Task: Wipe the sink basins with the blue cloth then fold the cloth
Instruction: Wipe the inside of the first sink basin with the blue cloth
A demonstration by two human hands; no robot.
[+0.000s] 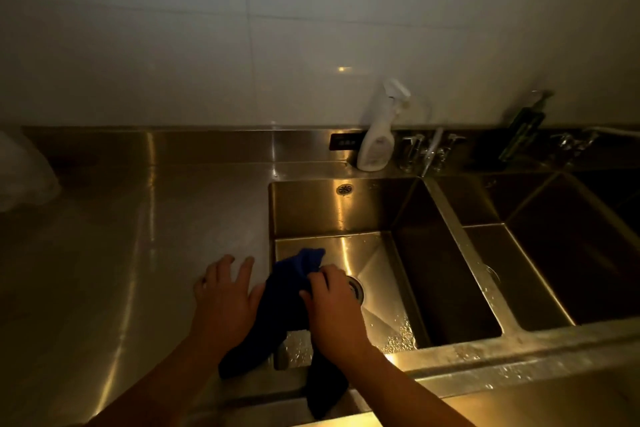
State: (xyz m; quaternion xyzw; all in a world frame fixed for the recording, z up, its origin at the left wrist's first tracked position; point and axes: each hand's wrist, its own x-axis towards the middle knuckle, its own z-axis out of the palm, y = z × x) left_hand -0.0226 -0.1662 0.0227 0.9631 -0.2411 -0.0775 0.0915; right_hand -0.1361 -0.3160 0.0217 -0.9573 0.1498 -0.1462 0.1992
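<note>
Both hands work at the near left corner of the left sink basin (346,211). One left hand (225,298) lies flat on the steel counter (138,253) just beside the basin's left rim, fingers spread and palm down, holding nothing. One right hand (332,305) is inside the basin, fingers curled and clenched on the blue cloth (277,315).

That single cloth lies between the two hands and partly under the right one. Its bunched top rises past the right knuckles over the basin floor, one dark tail drapes across the left rim toward the left wrist, and another hangs over the front edge below the right forearm.

A round drain (356,288) shows just right of the right hand, partly covered by it. Water droplets bead on the basin floor near the front wall.

Two more basins sit to the right, three in all. Along the back edge stand one white spray bottle (379,135), a faucet set (429,149) behind the divider, and one dark pump bottle (523,132).
</note>
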